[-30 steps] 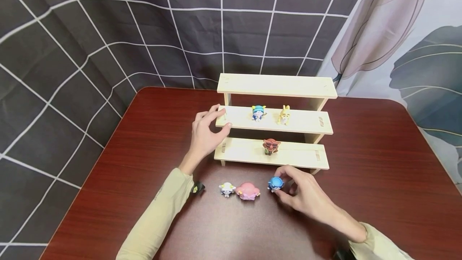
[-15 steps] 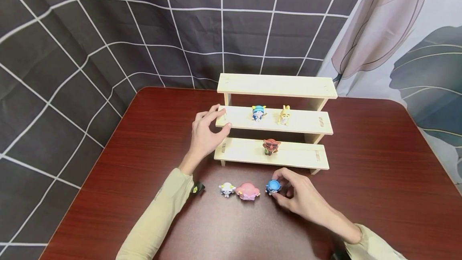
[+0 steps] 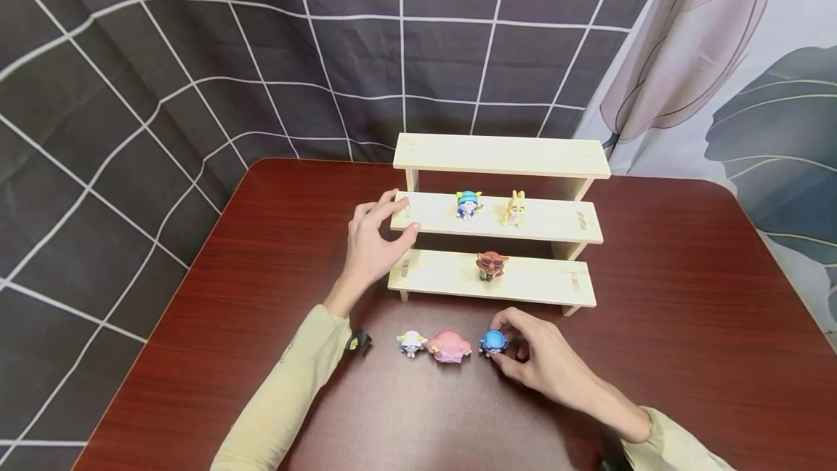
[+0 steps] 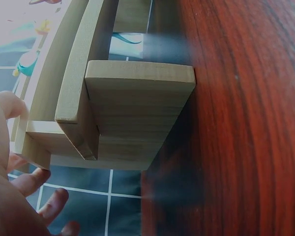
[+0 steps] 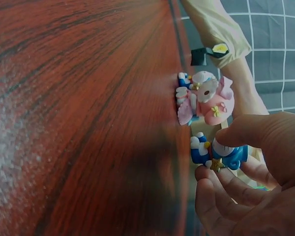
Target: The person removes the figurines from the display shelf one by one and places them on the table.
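A three-tier wooden display shelf (image 3: pixel 500 153) stands on the table. My left hand (image 3: pixel 374 242) grips the left end of its middle board; the left wrist view has fingers (image 4: pixel 30 182) around that end. My right hand (image 3: pixel 556 358) pinches a small blue figurine (image 3: pixel 493 342) between thumb and fingers, low at the table in front of the shelf. In the right wrist view this figurine (image 5: pixel 219 152) shows a blue hat, white feet and a gold star. Left of it are a pink figurine (image 3: pixel 449 347) and a small white-hatted figurine (image 3: pixel 411 343), side by side.
A blue-capped figurine (image 3: pixel 468 205) and a yellow rabbit-eared figurine (image 3: pixel 514 208) stand on the middle board. A reddish-brown figurine with sunglasses (image 3: pixel 491 265) is on the bottom board. Behind the dark red table (image 3: pixel 261 253) hangs a grey checked curtain (image 3: pixel 353 49).
My right hand has moved slightly left and toward the front with the blue figurine, closer to the pink one. The left hand and the shelf have stayed put.
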{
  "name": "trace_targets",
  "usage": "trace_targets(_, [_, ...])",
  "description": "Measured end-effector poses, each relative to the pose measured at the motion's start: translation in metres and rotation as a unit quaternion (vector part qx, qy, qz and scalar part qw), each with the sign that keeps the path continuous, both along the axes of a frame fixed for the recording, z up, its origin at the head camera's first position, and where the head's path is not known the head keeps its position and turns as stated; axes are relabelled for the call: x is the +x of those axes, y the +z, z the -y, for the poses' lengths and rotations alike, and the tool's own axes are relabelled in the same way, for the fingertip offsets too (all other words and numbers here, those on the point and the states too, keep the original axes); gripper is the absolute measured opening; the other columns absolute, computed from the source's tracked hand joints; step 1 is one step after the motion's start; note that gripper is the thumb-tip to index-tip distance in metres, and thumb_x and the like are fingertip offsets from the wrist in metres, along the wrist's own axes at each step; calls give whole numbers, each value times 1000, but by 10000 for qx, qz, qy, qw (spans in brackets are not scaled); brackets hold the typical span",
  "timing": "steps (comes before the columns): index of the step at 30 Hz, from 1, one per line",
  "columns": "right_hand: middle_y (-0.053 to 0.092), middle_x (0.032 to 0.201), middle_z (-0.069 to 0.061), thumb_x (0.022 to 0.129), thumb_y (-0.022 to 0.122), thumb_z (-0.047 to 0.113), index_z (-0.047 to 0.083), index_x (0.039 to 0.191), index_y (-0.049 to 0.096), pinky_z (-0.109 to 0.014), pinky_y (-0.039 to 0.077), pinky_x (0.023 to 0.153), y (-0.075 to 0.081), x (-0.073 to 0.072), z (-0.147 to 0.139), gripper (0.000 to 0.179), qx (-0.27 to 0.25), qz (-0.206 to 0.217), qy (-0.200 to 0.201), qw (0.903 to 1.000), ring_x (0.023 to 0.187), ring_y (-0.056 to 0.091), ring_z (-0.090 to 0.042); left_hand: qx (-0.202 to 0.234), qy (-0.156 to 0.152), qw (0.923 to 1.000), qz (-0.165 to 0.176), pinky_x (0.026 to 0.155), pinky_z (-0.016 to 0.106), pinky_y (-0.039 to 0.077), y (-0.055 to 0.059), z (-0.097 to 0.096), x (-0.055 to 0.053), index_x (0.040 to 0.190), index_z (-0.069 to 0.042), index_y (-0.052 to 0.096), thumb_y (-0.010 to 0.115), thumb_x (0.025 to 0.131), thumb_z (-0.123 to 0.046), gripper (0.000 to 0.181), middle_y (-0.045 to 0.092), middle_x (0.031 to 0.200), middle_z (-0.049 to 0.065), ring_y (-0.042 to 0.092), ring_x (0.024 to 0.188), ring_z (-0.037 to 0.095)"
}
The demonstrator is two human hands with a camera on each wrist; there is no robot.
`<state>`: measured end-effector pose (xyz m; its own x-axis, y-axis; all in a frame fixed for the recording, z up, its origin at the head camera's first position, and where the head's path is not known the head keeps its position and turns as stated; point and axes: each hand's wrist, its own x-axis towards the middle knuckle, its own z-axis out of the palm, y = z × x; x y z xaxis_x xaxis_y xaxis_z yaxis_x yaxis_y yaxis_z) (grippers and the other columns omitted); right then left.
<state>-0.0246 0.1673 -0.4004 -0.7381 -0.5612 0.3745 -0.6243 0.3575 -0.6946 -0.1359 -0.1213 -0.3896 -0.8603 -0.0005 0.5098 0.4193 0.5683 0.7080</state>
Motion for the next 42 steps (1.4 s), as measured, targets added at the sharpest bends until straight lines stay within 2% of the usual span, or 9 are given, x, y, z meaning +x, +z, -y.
trace_targets(14, [63,88,9,70,80,-11,13,98,59,-24,49,53,-6,2,1,43,36,64,32,10000,70,63,-11,-27,10,10000,57,92,51,35,0,0,0,124,-13,73,77,82,-26,44,61,138,2,50,109,28])
trace_targets(38, [62,87,9,69,81,-11,12,98,58,-25,50,54,-10,6,3,43,132,165,0,9998,72,63,-8,9,15,10000,61,92,51,35,0,0,0,124,-13,73,77,83,-26,44,61,138,1,50,109,28])
trace_targets(42, [63,88,9,69,81,-11,12,98,58,-25,51,54,-10,5,3,43,126,208,-1,9997,73,63,-7,16,2,10000,28,91,51,35,0,0,1,124,-12,73,77,82,-25,44,62,137,4,51,108,28])
